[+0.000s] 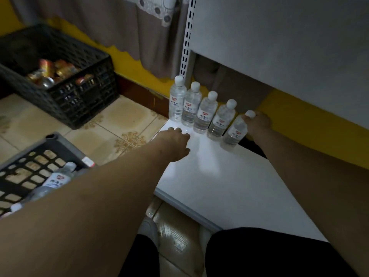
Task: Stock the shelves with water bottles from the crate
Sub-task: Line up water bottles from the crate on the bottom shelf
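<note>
Along the back edge of the white shelf [229, 176], five water bottles [203, 114] stood upright in a row. Left of the shelf, on the tiled floor, sat a grey crate [40, 166] with more bottles lying inside. Right hand [257, 124] gripped the rightmost bottle [235, 130] near its cap. Left hand [175, 142] rested on the shelf in front of the row, fingers spread, holding nothing.

clear plastic bottles [201, 114], glossy white shelf [229, 186]

Left hand [175, 141] apparently flat, right hand [257, 123] gripping.
</note>
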Motion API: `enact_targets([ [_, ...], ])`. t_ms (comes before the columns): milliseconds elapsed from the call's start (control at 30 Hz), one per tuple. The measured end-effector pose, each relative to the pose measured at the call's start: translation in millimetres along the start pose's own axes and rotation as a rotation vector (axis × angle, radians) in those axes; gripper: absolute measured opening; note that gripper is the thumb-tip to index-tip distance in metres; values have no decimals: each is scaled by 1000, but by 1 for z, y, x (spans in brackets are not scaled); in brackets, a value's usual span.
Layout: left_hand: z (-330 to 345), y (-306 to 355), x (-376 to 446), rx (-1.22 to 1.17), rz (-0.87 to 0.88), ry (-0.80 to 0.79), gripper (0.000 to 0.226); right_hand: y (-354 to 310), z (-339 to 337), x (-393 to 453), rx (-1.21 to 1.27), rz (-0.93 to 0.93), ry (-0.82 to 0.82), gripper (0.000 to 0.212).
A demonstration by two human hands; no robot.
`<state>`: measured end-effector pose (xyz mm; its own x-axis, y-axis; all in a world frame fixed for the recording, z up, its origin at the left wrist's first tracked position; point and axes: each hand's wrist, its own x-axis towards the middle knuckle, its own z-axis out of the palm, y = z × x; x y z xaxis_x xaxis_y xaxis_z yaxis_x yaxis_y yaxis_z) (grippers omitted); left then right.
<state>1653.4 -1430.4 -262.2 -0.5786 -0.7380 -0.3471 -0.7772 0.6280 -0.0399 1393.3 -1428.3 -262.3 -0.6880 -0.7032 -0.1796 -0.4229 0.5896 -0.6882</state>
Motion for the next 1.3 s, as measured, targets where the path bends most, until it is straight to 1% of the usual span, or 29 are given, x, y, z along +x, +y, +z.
enact_targets([
  [167,1,8,-8,95,39,25,57,-3,0,9,-63,22,15,54],
  [267,4,18,-6,132,70,12,57,0,2,9,6,15,32,55],
  [400,3,29,-1,147,92,43,57,-1,3,10,-45,-37,48,50],
  [533,3,34,-2,192,119,29,59,2,0,13,-60,-59,62,46],
  [700,2,33,-3,255,124,30,58,7,4,17,-43,-134,16,44],
  [833,-3,36,-3,250,109,32,59,4,7,17,-30,-117,22,46],
  [1033,-2,40,-3,244,124,22,60,7,10,24,42,-78,101,44],
  [1167,1,37,0,225,107,28,58,8,11,27,-9,-79,91,45],
  [1300,3,35,0,219,124,22,56,12,11,31,49,-67,85,44],
])
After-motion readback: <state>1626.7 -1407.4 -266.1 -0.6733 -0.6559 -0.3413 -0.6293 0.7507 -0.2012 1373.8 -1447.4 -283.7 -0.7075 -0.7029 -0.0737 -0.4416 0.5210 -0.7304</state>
